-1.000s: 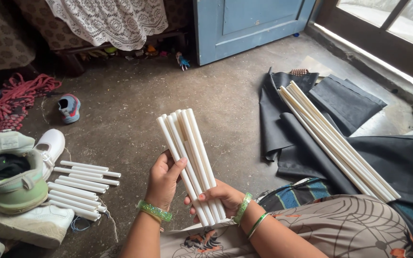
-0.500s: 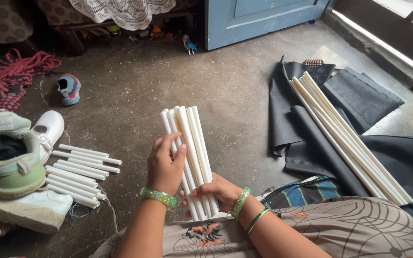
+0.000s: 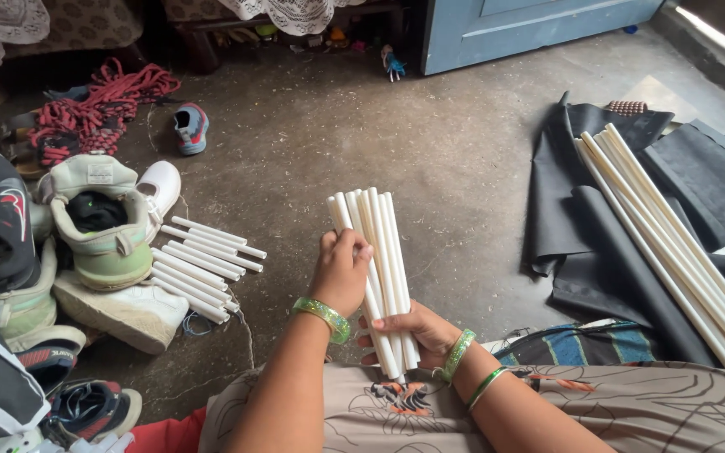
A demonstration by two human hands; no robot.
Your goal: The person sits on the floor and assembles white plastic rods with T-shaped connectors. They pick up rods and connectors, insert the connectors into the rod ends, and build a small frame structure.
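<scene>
A bundle of several short white tubes [image 3: 377, 243] stands nearly upright in front of me. My right hand [image 3: 409, 329] grips its lower end from below. My left hand [image 3: 341, 270] is closed around the left side of the bundle, fingers wrapped over the leftmost tubes. Both wrists wear green bangles. A row of similar short white tubes [image 3: 201, 267] lies on the concrete floor to the left, beside the shoes.
Several shoes [image 3: 102, 235] are heaped at the left, with a red rope [image 3: 98, 105] and a small shoe [image 3: 190, 126] beyond. Long white tubes [image 3: 673, 243] rest on dark cloth [image 3: 581, 218] at the right. A blue door [image 3: 530, 21] stands at the back.
My left hand has slid from the bundle's lower left up onto its left side and closed on the tubes. The view has tilted down and right.
</scene>
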